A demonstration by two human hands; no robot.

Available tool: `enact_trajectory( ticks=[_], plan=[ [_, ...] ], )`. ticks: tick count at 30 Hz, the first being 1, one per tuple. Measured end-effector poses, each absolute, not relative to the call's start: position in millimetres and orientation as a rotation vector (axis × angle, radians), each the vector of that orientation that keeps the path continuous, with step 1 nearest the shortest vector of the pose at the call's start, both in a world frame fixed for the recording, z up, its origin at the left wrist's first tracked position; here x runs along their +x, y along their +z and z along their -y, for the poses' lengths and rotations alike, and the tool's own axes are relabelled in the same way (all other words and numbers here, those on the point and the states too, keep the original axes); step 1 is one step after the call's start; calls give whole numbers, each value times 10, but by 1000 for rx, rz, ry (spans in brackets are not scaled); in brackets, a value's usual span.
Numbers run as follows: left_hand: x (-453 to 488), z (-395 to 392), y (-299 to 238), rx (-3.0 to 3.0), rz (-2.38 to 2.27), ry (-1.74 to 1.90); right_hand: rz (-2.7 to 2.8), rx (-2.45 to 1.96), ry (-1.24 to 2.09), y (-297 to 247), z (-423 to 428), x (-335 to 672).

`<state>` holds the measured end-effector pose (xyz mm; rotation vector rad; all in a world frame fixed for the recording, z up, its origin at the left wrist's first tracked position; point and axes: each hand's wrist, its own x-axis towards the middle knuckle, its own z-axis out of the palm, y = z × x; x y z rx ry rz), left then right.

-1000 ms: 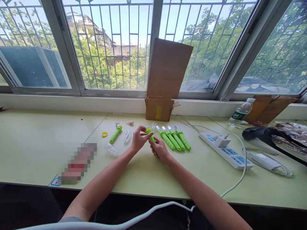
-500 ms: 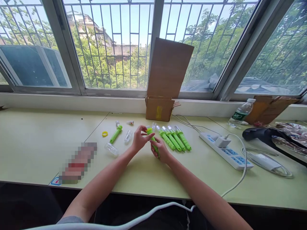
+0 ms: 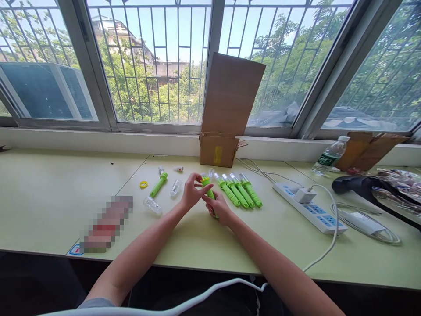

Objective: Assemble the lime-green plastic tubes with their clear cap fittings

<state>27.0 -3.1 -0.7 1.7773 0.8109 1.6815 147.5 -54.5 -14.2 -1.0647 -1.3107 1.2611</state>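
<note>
At the far left of my work, a yellow ring point(image 3: 144, 184) lies on the table, then a clear cup point(image 3: 153, 205) on its side and a loose green handle point(image 3: 159, 184). Next comes a second clear cup point(image 3: 176, 188), lying near my left hand point(image 3: 192, 192). That hand's fingers are closed around the yellow-rimmed top of a green tube point(image 3: 211, 193), which I hold tilted in front of me, above the table. My right hand point(image 3: 219, 207) is wrapped about its lower part. Just beyond, four green sticks point(image 3: 238, 191) with clear tops lie side by side, well apart from a white power strip point(image 3: 310, 207).
</note>
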Motion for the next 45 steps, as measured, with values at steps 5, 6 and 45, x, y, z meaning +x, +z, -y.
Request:
enact_trajectory(
  ticks=[5, 6, 45],
  plan=[
    [258, 2, -25, 1790, -804, 1694, 1269, -1090, 1251, -117, 564, 1446],
    [253, -4, -29, 1790, -809, 1693, 1252, -1094, 1246, -118, 560, 1444],
    [271, 38, -19, 1677, -712, 1497, 1205, -950, 1280, -62, 492, 1541]
  ],
)
